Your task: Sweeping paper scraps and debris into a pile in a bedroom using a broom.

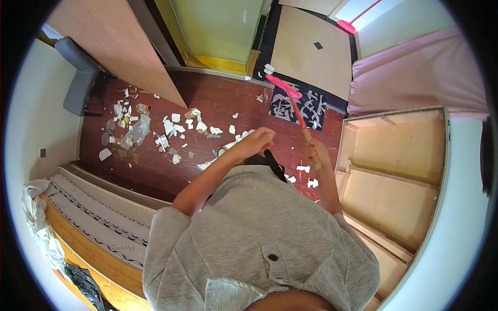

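My right hand point(317, 151) grips the handle of a broom point(297, 110). Its pink head point(283, 86) reaches forward over the dark doormat point(288, 107), which bears large white characters. I cannot tell whether the head touches the mat. In front of my waist, my left hand point(260, 140) is loosely curled beside a black strap point(274, 163), and whether its fingers hold anything is hidden. Torn white scraps point(201, 126) lie strewn over the dark red wood floor point(225, 95). A crumpled clear plastic bag point(140, 128) rests among the litter on the left.
An open wooden panel point(128, 50) juts in from the upper left, near a grey chair point(79, 77). At right stands a wooden bed frame point(393, 155). Stacked mattresses point(97, 217) fill the lower left. A pink long-handled tool point(346, 27) leans beyond the tiled threshold.
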